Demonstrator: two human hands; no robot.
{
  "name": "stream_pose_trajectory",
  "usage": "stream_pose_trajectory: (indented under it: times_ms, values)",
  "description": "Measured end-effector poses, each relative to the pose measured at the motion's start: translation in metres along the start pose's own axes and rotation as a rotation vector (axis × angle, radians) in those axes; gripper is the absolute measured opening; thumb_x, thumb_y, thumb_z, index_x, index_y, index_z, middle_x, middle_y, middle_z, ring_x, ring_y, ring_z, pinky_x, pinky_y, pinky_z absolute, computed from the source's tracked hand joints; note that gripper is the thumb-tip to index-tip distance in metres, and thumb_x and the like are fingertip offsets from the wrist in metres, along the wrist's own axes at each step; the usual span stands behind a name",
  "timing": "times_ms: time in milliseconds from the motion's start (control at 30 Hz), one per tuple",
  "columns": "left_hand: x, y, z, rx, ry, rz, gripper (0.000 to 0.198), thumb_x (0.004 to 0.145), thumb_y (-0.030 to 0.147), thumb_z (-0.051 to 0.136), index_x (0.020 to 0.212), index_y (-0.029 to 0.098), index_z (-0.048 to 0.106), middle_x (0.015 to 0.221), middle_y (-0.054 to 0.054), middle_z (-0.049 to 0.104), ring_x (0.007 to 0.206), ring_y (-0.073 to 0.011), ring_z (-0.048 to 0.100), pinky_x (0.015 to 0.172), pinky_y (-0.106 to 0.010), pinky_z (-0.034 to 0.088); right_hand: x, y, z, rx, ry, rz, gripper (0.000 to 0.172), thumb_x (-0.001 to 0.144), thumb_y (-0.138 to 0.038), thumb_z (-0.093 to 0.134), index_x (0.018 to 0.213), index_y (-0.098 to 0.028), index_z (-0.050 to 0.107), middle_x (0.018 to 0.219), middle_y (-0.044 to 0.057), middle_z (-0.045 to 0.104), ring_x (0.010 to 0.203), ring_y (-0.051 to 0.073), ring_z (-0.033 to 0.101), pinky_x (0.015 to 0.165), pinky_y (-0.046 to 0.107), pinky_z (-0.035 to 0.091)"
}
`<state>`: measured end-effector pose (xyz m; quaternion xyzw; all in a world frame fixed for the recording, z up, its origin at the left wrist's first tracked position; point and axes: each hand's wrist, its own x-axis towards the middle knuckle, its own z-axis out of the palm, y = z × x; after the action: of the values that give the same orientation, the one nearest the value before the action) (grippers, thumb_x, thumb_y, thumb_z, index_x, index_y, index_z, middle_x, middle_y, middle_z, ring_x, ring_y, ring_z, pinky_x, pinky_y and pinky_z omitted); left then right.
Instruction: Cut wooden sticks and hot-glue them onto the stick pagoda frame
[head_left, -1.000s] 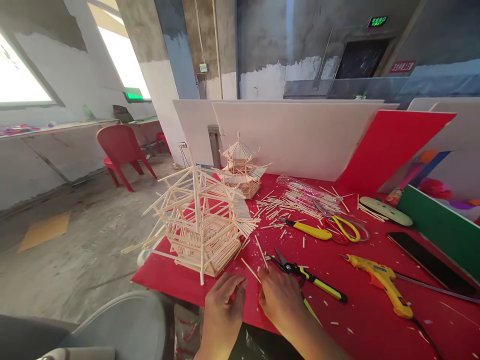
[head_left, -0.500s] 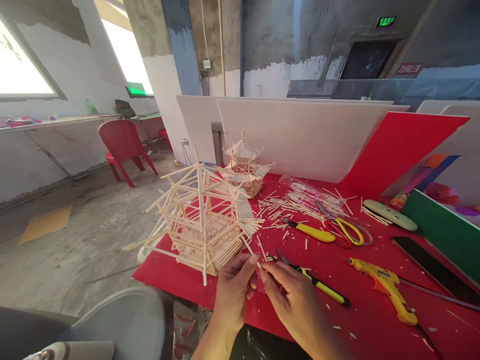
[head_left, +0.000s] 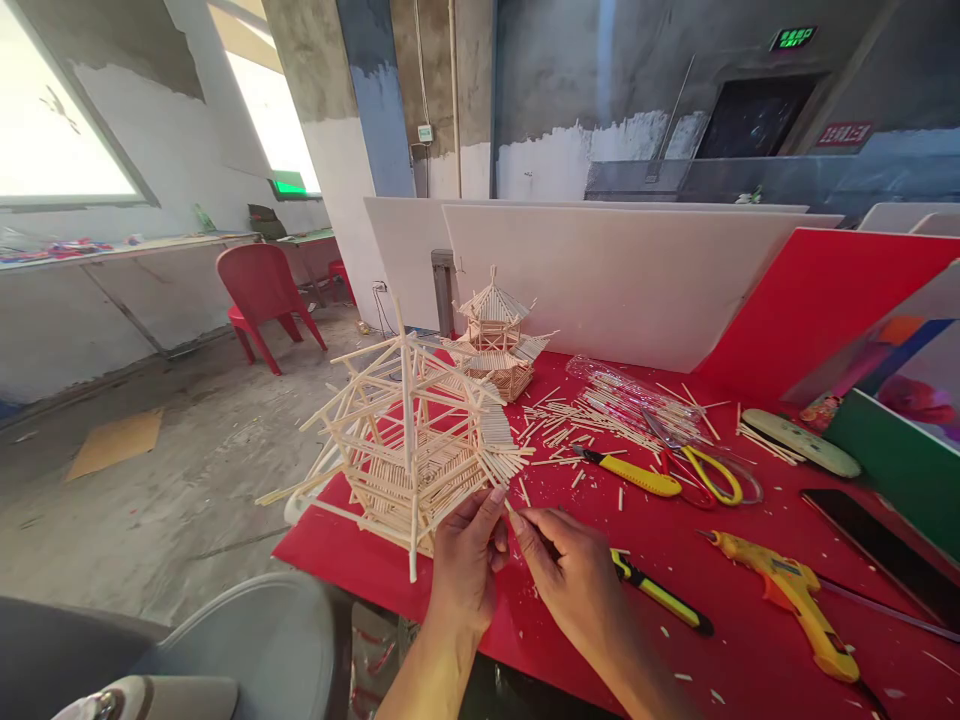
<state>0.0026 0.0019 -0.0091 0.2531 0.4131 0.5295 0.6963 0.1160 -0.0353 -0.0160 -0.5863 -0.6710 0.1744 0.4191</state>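
Note:
A large unfinished pavilion of thin wooden sticks (head_left: 409, 445) stands at the near left of the red table (head_left: 750, 640). Both my hands are raised just to its right, pinching one thin stick (head_left: 504, 500) between them. My left hand (head_left: 469, 555) has its fingertips closed on the stick close to the model's roof edge. My right hand (head_left: 570, 570) pinches the same stick from the right. Yellow-handled pliers (head_left: 660, 592) lie on the table under my right hand.
A smaller finished stick pavilion (head_left: 496, 335) stands farther back. Loose sticks (head_left: 592, 415), a yellow utility knife (head_left: 630, 472), scissors (head_left: 701, 465), a yellow glue gun (head_left: 795, 590) and a phone (head_left: 877, 545) lie to the right. White and red boards (head_left: 622, 280) line the back. A red chair (head_left: 262, 290) stands on the floor at left.
My hands have picked a stick up from the table by the pliers and lifted it toward the large model's roof edge. The view has shifted slightly.

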Motion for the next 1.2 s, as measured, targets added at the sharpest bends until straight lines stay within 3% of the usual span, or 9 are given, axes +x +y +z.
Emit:
stream_pose_trajectory:
  times_ms: [433,833,1200]
  values:
    - [0.003,0.0,0.003,0.01,0.02,0.007,0.033,0.061,0.037,0.084,0.066,0.014,0.062,0.047,0.006,0.049,0.042,-0.0046,0.038,0.037,-0.015,0.022,0.002,0.003,-0.001,0.081,-0.018,0.037,0.031,0.1,-0.035,0.042,0.089,-0.022,0.068,0.079,0.003,0.07,0.071,0.015,0.062,0.066,0.023,0.043]
    - [0.004,0.001,0.003,0.023,0.004,0.032,0.03,0.064,0.035,0.083,0.074,0.012,0.066,0.054,0.0,0.063,0.047,-0.0117,0.058,0.034,-0.016,0.036,-0.003,0.006,-0.008,0.184,-0.039,0.093,0.032,0.099,-0.039,0.043,0.09,-0.021,0.068,0.083,0.004,0.071,0.074,0.016,0.063,0.066,0.022,0.046]
    - [0.002,0.0,0.002,-0.003,-0.003,0.035,0.03,0.062,0.03,0.085,0.08,0.011,0.07,0.059,-0.002,0.065,0.052,-0.012,0.059,0.037,-0.017,0.046,-0.003,0.014,-0.004,0.22,-0.007,0.102,0.033,0.097,-0.04,0.045,0.087,-0.021,0.069,0.082,0.005,0.071,0.074,0.017,0.065,0.066,0.022,0.05]
